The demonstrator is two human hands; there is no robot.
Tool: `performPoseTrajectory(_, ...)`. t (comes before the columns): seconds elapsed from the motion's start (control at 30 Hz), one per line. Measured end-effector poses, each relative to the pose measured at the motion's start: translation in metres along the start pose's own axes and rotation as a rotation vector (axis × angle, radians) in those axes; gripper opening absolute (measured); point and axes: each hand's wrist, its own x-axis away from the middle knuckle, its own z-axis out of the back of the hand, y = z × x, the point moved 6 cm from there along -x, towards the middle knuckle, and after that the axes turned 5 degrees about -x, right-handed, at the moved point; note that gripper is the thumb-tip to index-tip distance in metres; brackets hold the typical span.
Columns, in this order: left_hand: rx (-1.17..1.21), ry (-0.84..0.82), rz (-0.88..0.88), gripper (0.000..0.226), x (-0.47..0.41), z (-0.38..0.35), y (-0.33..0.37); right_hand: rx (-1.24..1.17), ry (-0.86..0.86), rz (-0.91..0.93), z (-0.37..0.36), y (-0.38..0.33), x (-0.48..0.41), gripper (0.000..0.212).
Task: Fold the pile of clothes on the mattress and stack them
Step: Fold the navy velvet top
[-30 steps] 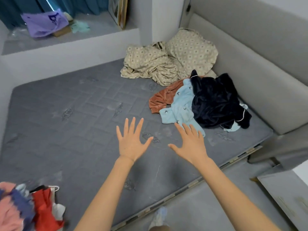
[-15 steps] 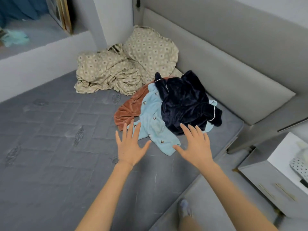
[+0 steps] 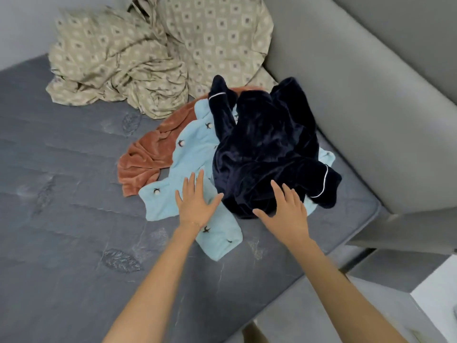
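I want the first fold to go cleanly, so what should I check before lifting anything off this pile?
1. Hands free: left hand and right hand are both open, holding nothing: ok.
2. Top piece clear: the navy garment lies uppermost, nothing over it: ok.
3. Contact: whether the right hand touches the navy garment: cannot tell.
4. Layers separate: the navy garment overlaps the light blue garment, which overlaps the rust garment; tangling underneath: cannot tell.
5. Folding room: bare mattress left of the pile: ok.
6. Pile isolated: patterned bedding lies against the rust garment's far edge: not ok.
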Motion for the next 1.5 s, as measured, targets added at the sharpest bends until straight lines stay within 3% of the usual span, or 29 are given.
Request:
performPoseTrajectory(0.17,0.088,-0.088,0.033,0.092,-0.085,-0.069,0.007,-0.034,-0.01,-0.072,-0.04,0.051,-0.091,0.11)
performPoseTrajectory(0.37,0.446,0.107,0.02,0.09,-0.142,-0.082,0.023,0.127,0.081,0.108,-0.052,0.071,-0.164,0.111)
performPoseTrajectory(0.47,0.505,0.101,0.03,0.074,-0.158,-0.09,0.023,0.137,0.059,0.138,-0.058,0.072,-0.185,0.096)
performPoseTrajectory(0.6,0.551,0.095,0.107,0.009,-0.154,-0.087,0.022,0.111,0.15,0.142,-0.06,0.065,-0.19,0.053)
performPoseTrajectory(0.67,0.575,0.137,0.111,0.025,-0.144,-0.073,0.021,0.053,0.206,0.146,-0.057,0.062,-0.183,0.039)
performPoseTrajectory(0.77,0.647,0.193,0.08,0.03,-0.12,-0.042,0.023,-0.103,0.207,0.099,-0.047,0.05,-0.157,0.031)
performPoseTrajectory(1.03,0.807,0.312,-0.139,0.016,-0.019,0.082,0.013,-0.436,0.244,0.054,-0.013,-0.047,-0.036,0.046)
performPoseTrajectory(1.23,0.683,0.36,-0.267,0.022,0.078,0.183,-0.06,-0.664,0.33,0.136,-0.013,-0.158,0.08,0.036)
performPoseTrajectory(1.5,0.607,0.392,-0.262,0.022,0.22,0.309,-0.188,-0.684,0.38,0.282,-0.023,-0.307,0.227,0.031)
